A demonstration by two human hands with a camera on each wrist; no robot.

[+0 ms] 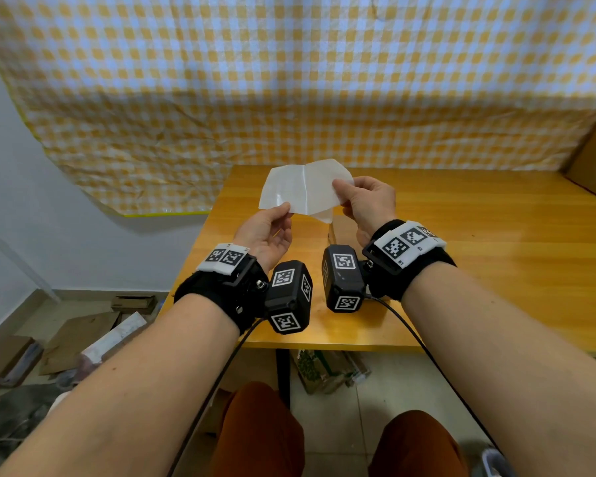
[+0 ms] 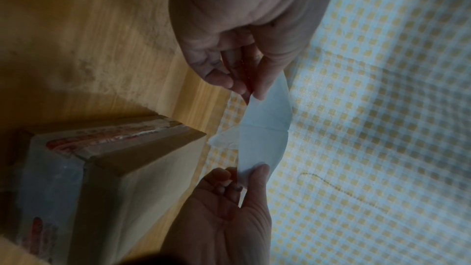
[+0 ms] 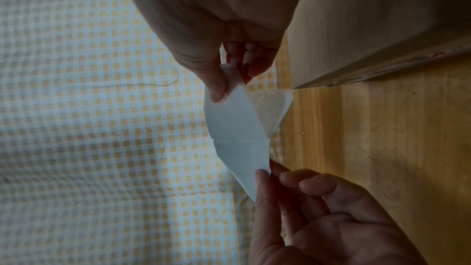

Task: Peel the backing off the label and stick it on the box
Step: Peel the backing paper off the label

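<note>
Above the wooden table (image 1: 461,270), both hands hold the white label (image 1: 303,191) in the air: the left hand (image 1: 267,232) pinches its near corner, the right hand (image 1: 367,201) pinches its far edge. The cardboard box (image 2: 107,168) stands on the table below the label. A yellow checked cloth (image 1: 289,80) hangs behind the table, with clutter on the floor (image 1: 83,335) beside it.

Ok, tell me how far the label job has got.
Done: a backing flap has come loose from the label. In hand: left hand and right hand pinch opposite edges, mid-peel, above the table. Left: finish peeling, then stick it on the box.
</note>
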